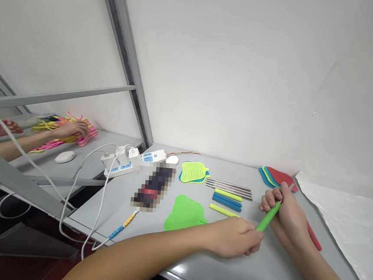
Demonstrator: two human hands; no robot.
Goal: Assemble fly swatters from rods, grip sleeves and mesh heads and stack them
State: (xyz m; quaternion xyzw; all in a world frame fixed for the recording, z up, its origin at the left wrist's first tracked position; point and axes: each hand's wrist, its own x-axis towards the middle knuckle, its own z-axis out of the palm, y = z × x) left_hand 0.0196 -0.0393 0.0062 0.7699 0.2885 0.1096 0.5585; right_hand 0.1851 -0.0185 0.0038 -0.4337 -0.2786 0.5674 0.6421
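Observation:
My left hand [238, 238] is closed around the lower end of a green handle [268, 217]. At the handle's upper end my right hand [286, 212] grips a thin metal rod [291, 186], most of it hidden by the fingers. How far the rod sits inside the handle cannot be seen. Left of my hands lies a green perforated fly swatter head [185, 214]. Behind it are a yellow head [193, 172] over blue, several bare metal rods [229, 188], and yellow and blue handles [227, 201]. Beyond my right hand sits a stack of swatter heads with red [281, 176] on top.
A red handle [314, 236] shows beside my right forearm. White sheeting [339, 223] covers the right side. At left are a phone [154, 185], a power strip [120, 169] and loose white cables. Past the metal frame, another person's hand [76, 128] touches pink and yellow pieces.

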